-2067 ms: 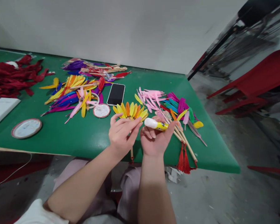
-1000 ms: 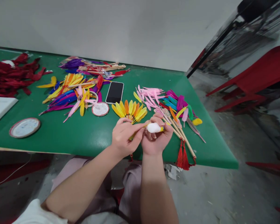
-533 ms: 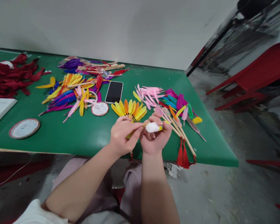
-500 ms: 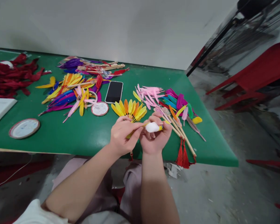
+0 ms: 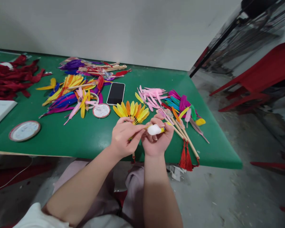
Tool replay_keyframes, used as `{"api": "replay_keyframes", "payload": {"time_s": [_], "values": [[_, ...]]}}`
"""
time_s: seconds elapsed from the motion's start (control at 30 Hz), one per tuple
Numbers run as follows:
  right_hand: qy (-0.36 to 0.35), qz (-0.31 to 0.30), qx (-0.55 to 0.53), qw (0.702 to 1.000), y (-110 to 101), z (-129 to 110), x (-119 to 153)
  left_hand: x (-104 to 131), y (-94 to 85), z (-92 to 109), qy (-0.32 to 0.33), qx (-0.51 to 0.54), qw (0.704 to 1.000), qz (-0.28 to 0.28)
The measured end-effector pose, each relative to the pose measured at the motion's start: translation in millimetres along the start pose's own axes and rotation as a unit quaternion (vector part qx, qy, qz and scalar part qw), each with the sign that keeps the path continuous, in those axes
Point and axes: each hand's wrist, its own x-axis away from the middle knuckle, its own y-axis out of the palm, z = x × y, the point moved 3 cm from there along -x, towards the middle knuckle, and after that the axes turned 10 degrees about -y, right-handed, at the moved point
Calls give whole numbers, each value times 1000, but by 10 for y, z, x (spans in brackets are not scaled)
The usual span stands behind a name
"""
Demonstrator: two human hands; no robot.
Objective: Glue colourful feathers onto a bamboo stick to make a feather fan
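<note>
My left hand (image 5: 125,136) is closed, thumb and forefinger pinching a slim yellow feather (image 5: 132,137) that is mostly hidden by the fingers. My right hand (image 5: 156,139) curls around a small white bottle (image 5: 154,129) with a yellow band, its white end turned toward me. The feather's thin end and the bottle are close together; whether they touch I cannot tell. Just beyond my left hand, a fan of yellow and orange feathers (image 5: 132,110) lies spread on the green table (image 5: 85,136). Its stick shows partly below my hands, at the table edge.
Right of my hands lie pink feathers (image 5: 154,95), mixed coloured feathers (image 5: 180,103) and wooden sticks with red tassels (image 5: 186,156). A phone (image 5: 116,93), round lids (image 5: 25,130), feather bundles (image 5: 68,91) and dark red cloth strips (image 5: 11,77) are farther left. A red chair (image 5: 263,76) stands at right.
Both hands have shifted very slightly left, with the feather and bottle still in them. Nothing else has visibly moved.
</note>
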Motion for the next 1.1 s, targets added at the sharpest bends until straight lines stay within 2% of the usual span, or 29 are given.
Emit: {"api": "replay_keyframes", "payload": {"time_s": [0.5, 0.77, 1.1], "values": [[7, -4, -16, 1000, -31, -9, -14, 8, -19, -18, 93, -59, 994, 2], [13, 14, -17, 1000, 0, -11, -20, -1, -32, -37, 78, -86, 993, 33], [8, 19, -17, 1000, -31, -11, -12, 2, -15, -34, 106, -89, 990, 25]]}}
